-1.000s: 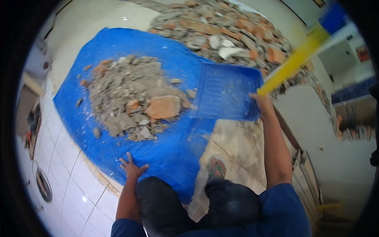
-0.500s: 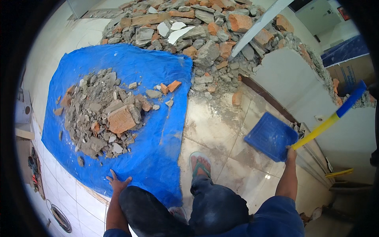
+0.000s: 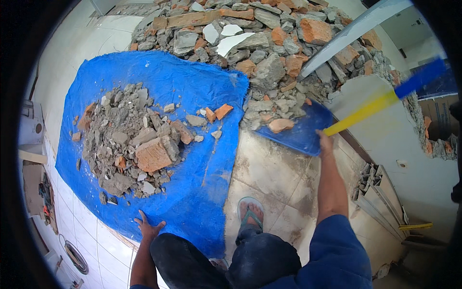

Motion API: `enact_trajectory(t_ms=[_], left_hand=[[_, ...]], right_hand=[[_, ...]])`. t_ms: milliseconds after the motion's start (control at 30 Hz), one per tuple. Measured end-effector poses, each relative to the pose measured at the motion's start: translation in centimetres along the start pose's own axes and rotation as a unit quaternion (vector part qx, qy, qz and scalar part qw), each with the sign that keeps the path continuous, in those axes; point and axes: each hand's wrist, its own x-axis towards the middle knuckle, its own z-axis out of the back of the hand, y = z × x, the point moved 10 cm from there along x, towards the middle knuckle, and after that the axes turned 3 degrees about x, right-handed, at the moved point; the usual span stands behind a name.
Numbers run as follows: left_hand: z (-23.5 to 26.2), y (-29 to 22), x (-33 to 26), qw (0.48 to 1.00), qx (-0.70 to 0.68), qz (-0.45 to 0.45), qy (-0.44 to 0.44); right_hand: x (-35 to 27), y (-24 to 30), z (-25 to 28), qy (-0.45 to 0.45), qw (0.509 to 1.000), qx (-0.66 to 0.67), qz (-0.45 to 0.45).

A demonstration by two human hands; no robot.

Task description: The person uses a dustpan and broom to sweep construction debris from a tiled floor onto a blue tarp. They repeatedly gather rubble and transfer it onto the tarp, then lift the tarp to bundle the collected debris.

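My right hand (image 3: 326, 142) grips the yellow and blue handle (image 3: 380, 103) of a blue dustpan-like scoop (image 3: 302, 129). The scoop's front edge is pushed into the base of a big pile of broken bricks and concrete (image 3: 269, 43), and a few pieces lie on it. My left hand (image 3: 148, 226) rests flat, fingers spread, on the near edge of a blue tarp (image 3: 192, 96) spread on the floor. A heap of grey rubble with an orange brick chunk (image 3: 153, 155) sits on the tarp's left part.
My sandalled foot (image 3: 250, 213) stands on the stained tiled floor beside the tarp. A long grey bar (image 3: 356, 33) leans over the big pile. Metal profiles (image 3: 380, 192) lie at the right. Tools and a cable lie along the white tiled surface at the left.
The scoop went from over the tarp, swung out right over the bare floor, then forward into the foot of the big rubble pile. My left hand stayed on the tarp's edge.
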Motion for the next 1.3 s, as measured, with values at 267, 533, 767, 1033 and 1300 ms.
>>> enact_trajectory(t_ms=[267, 533, 767, 1033, 1300], left_hand=[[-0.4, 0.9, 1.8, 0.999, -0.042, -0.016, 0.003], [-0.8, 1.0, 1.2, 0.998, -0.059, 0.000, 0.010], [-0.5, 1.0, 1.3, 0.999, -0.035, 0.004, -0.005], [0.3, -0.1, -0.1, 1.000, -0.023, 0.012, -0.005], [1.2, -1.1, -1.6, 1.000, -0.016, -0.012, -0.017]], right_hand=[[-7.6, -6.0, -1.6, -0.086, 0.979, 0.183, -0.033], [-6.6, -5.4, -2.5, -0.050, 0.973, 0.211, -0.080], [-12.4, -7.0, -1.2, -0.003, 0.932, 0.353, -0.076], [-18.6, -3.8, 2.1, 0.053, 0.926, 0.363, -0.087], [-21.0, 5.7, -5.2, 0.162, 0.941, 0.295, -0.043]])
